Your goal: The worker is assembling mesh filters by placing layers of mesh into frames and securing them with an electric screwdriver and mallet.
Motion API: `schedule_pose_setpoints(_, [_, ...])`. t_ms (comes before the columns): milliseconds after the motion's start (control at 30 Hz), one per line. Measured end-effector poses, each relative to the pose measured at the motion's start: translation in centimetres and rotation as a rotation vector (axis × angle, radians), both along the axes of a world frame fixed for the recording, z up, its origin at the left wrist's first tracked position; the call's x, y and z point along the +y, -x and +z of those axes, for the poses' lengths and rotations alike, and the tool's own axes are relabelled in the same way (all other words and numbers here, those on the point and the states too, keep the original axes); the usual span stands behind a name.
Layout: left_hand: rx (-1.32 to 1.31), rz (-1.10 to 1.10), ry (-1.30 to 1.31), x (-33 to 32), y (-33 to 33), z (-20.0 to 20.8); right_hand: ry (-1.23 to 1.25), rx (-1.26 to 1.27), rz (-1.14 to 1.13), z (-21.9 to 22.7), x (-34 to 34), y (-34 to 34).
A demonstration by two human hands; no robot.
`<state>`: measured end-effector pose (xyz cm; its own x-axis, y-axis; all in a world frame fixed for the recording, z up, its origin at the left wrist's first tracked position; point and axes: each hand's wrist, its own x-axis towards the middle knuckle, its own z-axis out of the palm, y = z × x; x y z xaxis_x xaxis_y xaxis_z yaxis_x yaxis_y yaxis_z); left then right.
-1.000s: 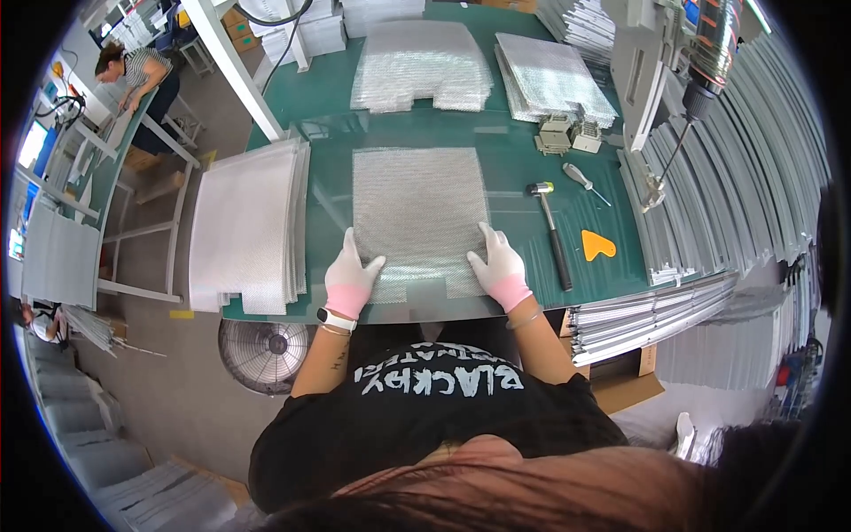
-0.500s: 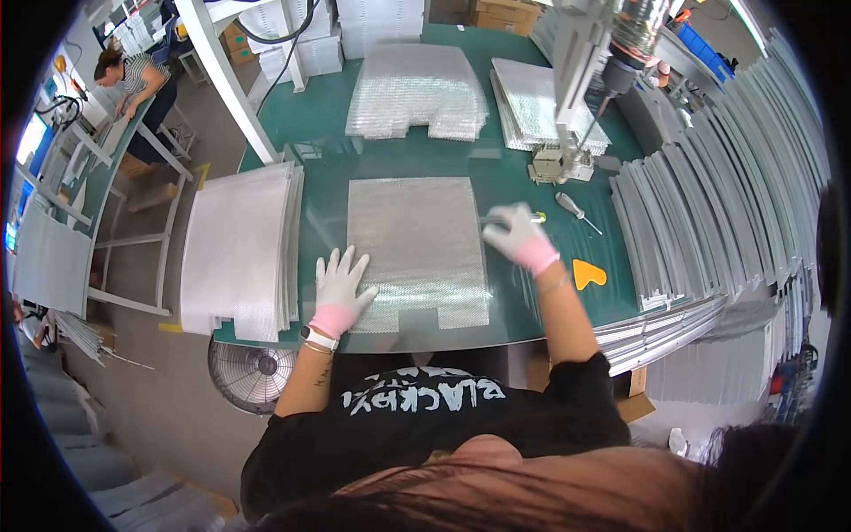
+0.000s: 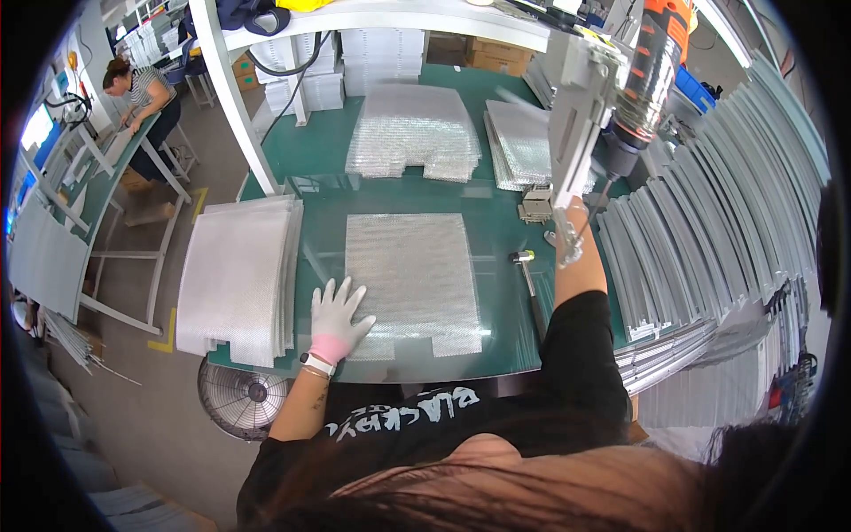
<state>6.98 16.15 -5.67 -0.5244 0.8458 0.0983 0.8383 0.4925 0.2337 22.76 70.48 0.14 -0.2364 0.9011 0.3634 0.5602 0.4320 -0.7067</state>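
Note:
A silvery mesh-textured sheet (image 3: 412,279) with a notched near edge lies on the green table (image 3: 319,199). My left hand (image 3: 339,321), gloved in white with a pink cuff, rests flat on its lower left edge, fingers spread. My right arm (image 3: 581,275) reaches forward past the sheet. The bracket (image 3: 581,124) of an orange and black power drill (image 3: 651,75) hides most of my right hand, so its grip does not show. A mallet (image 3: 532,288) with a green-and-dark head lies between the sheet and my right arm. A screwdriver (image 3: 550,238) is partly covered.
Similar sheets are stacked at left (image 3: 235,275) and at the back (image 3: 412,129), with another pile (image 3: 519,142) by a small metal block (image 3: 535,204). Long grey panels (image 3: 691,230) crowd the right side. A white post (image 3: 230,97) rises at left. A floor fan (image 3: 244,395) stands below.
My right hand has left the mallet's place beside the sheet and moved forward behind the drill bracket. The mallet now lies on the table. My left hand stays on the sheet; the view has shifted.

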Motion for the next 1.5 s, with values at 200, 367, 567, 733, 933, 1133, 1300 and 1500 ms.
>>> schedule_pose_setpoints(200, [-0.075,0.020,0.030,0.6,0.7,1.0,0.075,1.059,0.238,8.5,-15.3,-3.5])
schedule_pose_setpoints(367, [0.138,0.102,-0.014,2.9,-3.2,6.7,0.326,1.125,0.540,1.0,-25.7,-5.3])
schedule_pose_setpoints(567, [-1.239,0.164,-1.349,3.4,-9.7,8.4,-0.144,0.054,0.796,1.0,-39.7,-6.8])
schedule_pose_setpoints(733, [-1.322,0.100,-0.970,-1.6,-4.0,7.0,-0.303,-0.075,0.466,4.8,-34.0,-10.2])
schedule_pose_setpoints(933, [-0.470,0.185,-0.692,-0.5,-4.2,4.2,0.230,-0.083,0.481,0.8,-34.5,-9.7])
schedule_pose_setpoints(1133, [-0.262,0.178,-0.310,0.4,-3.3,2.9,0.250,-0.175,0.461,-2.4,-33.4,-8.3])
schedule_pose_setpoints(1300, [-0.237,0.210,-0.197,0.9,-2.8,1.0,0.285,-0.337,0.429,-4.1,-33.4,-7.7])
schedule_pose_setpoints(1500, [-0.217,0.205,-0.163,0.8,-2.8,0.9,0.257,-0.283,0.488,-5.3,-32.9,-8.3])
